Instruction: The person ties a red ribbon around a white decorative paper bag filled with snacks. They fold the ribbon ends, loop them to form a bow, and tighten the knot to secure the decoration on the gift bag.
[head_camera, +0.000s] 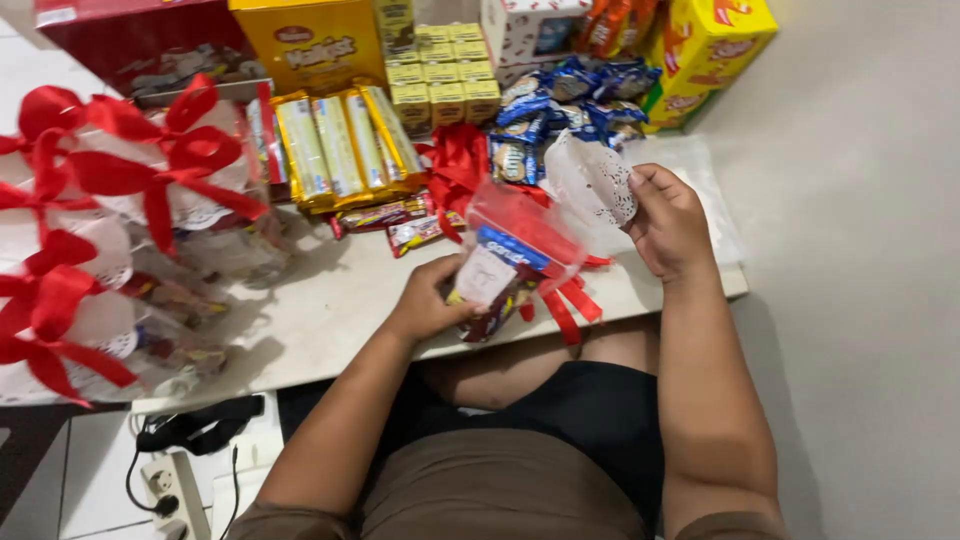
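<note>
Gripping the clear snack bag (505, 272) from below, your left hand (428, 300) is clenched on it; your right hand (668, 222) pinches the white doily (592, 180) near red ribbons (568, 305).

Landmark: yellow box (318, 42), rectangular, at the table's far edge.
Red box (140, 40): just left of it.
Small yellow cartons (446, 82): stacked just right of it.
Long yellow packs (345, 145): in a row directly below it.
Blue wrappers (560, 115): heaped farther right.
Yellow-orange box (705, 50): far right.
</note>
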